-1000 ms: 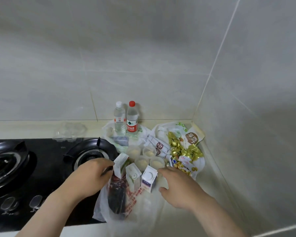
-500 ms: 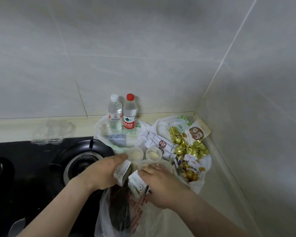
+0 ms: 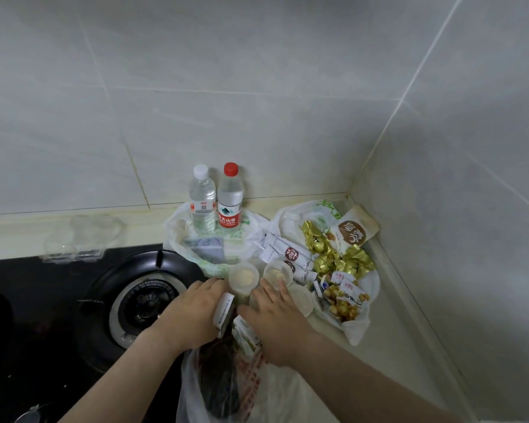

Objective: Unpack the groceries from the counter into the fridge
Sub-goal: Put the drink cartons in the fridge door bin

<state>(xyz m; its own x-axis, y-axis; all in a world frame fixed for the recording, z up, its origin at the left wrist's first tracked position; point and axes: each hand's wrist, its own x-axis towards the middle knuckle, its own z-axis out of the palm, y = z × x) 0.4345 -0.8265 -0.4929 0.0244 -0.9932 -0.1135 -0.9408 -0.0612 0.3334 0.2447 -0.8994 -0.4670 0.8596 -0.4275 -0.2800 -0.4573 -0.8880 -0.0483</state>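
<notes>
My left hand (image 3: 193, 312) grips a small white carton (image 3: 225, 309) at the mouth of a clear plastic bag (image 3: 287, 398) on the counter. My right hand (image 3: 275, 325) lies just right of it, holding a second small carton (image 3: 245, 334) under its palm and thumb, while its fingers reach over the lidded cups (image 3: 244, 276). Two water bottles, a white-capped one (image 3: 201, 203) and a red-capped one (image 3: 230, 203), stand at the back by the wall. A dark item (image 3: 220, 374) lies inside the bag.
Gold-wrapped sweets (image 3: 336, 257), white sachets (image 3: 287, 254) and snack packs (image 3: 345, 300) lie on a white bag in the right corner. A black gas hob with its burner (image 3: 147, 303) is at the left, a clear clamshell box (image 3: 80, 239) behind it. Tiled walls close the back and right.
Both hands have closed in on the small cartons and drawn them together over the bag. The view has turned right, so the left burner is out of view.
</notes>
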